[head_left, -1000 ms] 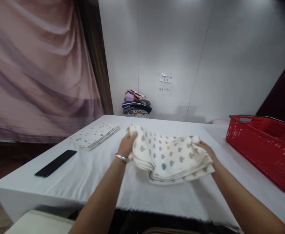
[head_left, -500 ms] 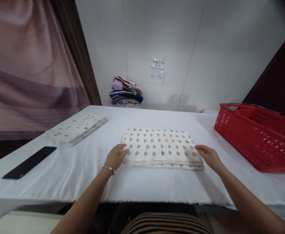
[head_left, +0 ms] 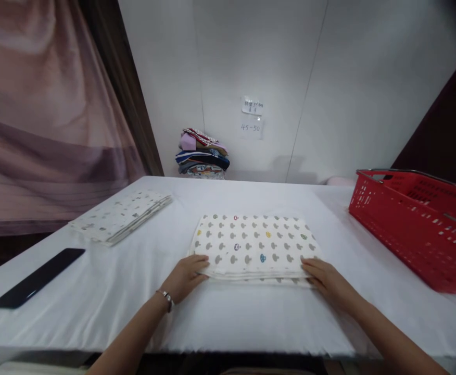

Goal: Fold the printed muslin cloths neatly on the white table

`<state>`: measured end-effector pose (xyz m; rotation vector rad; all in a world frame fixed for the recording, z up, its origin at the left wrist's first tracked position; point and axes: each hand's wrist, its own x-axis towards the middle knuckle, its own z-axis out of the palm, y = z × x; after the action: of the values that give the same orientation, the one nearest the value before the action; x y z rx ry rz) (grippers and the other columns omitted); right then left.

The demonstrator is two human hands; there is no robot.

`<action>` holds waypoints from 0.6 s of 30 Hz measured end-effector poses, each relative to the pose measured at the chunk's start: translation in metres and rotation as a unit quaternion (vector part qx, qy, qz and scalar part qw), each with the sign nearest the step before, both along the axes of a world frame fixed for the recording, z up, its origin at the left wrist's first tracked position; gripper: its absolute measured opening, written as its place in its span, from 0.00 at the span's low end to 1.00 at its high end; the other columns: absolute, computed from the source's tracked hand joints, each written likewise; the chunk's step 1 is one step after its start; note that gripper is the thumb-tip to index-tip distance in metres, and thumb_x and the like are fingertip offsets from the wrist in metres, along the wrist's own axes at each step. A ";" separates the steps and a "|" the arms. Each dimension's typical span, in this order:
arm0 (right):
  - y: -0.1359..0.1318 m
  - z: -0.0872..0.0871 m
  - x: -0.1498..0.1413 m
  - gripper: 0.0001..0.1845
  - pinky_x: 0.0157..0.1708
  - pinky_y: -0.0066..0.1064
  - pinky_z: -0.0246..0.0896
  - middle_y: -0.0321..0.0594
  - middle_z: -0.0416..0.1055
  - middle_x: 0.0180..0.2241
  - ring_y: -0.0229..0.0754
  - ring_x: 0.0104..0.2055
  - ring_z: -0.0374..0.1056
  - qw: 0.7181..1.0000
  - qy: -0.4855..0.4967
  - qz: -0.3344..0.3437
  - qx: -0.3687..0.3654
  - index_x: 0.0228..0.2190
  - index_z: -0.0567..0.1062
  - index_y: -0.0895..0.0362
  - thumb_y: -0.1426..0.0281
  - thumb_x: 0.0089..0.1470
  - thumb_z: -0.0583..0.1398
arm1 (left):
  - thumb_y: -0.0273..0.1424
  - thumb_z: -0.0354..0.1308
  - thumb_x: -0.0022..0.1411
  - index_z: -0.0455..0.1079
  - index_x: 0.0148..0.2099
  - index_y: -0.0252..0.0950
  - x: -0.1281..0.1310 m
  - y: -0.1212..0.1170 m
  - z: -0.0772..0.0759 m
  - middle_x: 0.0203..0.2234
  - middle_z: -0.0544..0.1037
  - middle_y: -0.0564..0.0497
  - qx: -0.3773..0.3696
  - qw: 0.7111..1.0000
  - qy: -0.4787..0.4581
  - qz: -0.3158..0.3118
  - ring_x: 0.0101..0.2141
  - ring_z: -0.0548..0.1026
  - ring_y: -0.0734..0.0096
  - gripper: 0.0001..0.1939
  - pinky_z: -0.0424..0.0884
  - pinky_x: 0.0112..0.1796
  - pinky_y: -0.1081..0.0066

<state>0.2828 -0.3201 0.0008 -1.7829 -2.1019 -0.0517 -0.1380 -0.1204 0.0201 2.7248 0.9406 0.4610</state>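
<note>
A folded white cloth (head_left: 251, 242) with grey mushroom prints and a few coloured ones lies flat in front of me, its layered edge towards me. At its near left corner, my left hand (head_left: 185, 277), with a bracelet on the wrist, is closed on the layers. My right hand (head_left: 327, 281) grips the near right corner, fingertips on top of the fabric. Farther left rests a second folded white cloth (head_left: 121, 214) with small dark prints, touched by neither hand.
The white-covered table (head_left: 251, 317) carries a flat black object (head_left: 38, 277) at the left. On the right stands a red plastic basket (head_left: 415, 234). Behind the table is a stack of folded fabrics (head_left: 202, 153) against the wall, below paper signs (head_left: 252, 117). A pink curtain (head_left: 36, 120) hangs left.
Both hands have slid nearer to me, from the cloth's sides to its near corners, and now hold them. A printed lower layer shows under the near edge. The view has tilted slightly up.
</note>
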 end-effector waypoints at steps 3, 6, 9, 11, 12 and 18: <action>-0.002 -0.005 0.010 0.21 0.49 0.44 0.59 0.40 0.66 0.51 0.46 0.52 0.61 0.999 -0.037 0.014 0.027 0.51 0.66 0.49 0.73 0.55 0.52 | 0.30 0.52 0.56 0.70 0.45 0.39 -0.002 0.003 0.001 0.45 0.74 0.49 0.036 0.999 0.001 -0.010 0.47 0.69 0.64 0.14 0.64 0.48 0.61; 0.001 -0.004 0.015 0.23 0.46 0.41 0.61 0.40 0.66 0.50 0.45 0.51 0.63 0.996 -0.068 0.031 0.042 0.51 0.65 0.49 0.75 0.54 0.51 | 0.23 0.51 0.53 0.70 0.45 0.39 0.002 0.002 0.004 0.44 0.74 0.49 0.071 0.997 0.024 0.004 0.46 0.69 0.63 0.17 0.65 0.46 0.61; 0.006 0.010 0.015 0.22 0.42 0.38 0.64 0.41 0.71 0.45 0.43 0.45 0.67 0.994 -0.083 0.028 0.065 0.46 0.70 0.51 0.78 0.52 0.50 | 0.19 0.50 0.50 0.70 0.42 0.39 0.009 0.001 0.014 0.41 0.75 0.49 0.085 0.995 0.056 0.022 0.43 0.70 0.63 0.19 0.67 0.42 0.63; 0.008 0.025 0.013 0.20 0.39 0.38 0.65 0.41 0.73 0.40 0.43 0.40 0.69 0.992 -0.089 -0.004 0.093 0.41 0.73 0.53 0.78 0.50 0.49 | 0.20 0.48 0.52 0.70 0.40 0.39 0.010 0.001 0.024 0.38 0.76 0.50 0.093 0.994 0.053 0.036 0.40 0.72 0.65 0.16 0.68 0.39 0.65; 0.007 0.033 0.012 0.19 0.39 0.38 0.65 0.42 0.73 0.39 0.44 0.39 0.69 0.989 -0.093 -0.022 0.109 0.40 0.73 0.54 0.77 0.50 0.49 | 0.21 0.47 0.53 0.70 0.40 0.39 0.009 0.002 0.030 0.37 0.76 0.50 0.100 0.993 0.039 0.047 0.39 0.72 0.66 0.15 0.68 0.38 0.66; -0.016 0.055 0.004 0.18 0.40 0.36 0.65 0.42 0.73 0.40 0.44 0.40 0.69 0.984 -0.106 -0.040 0.136 0.41 0.72 0.53 0.76 0.50 0.50 | 0.27 0.46 0.57 0.68 0.44 0.40 -0.012 0.000 0.049 0.39 0.75 0.50 0.176 0.978 -0.085 0.077 0.41 0.72 0.69 0.14 0.71 0.39 0.71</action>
<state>0.2869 -0.3360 0.0558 -1.7587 -2.0432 -0.5455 -0.1495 -0.1208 0.0690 2.8633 1.1201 0.9570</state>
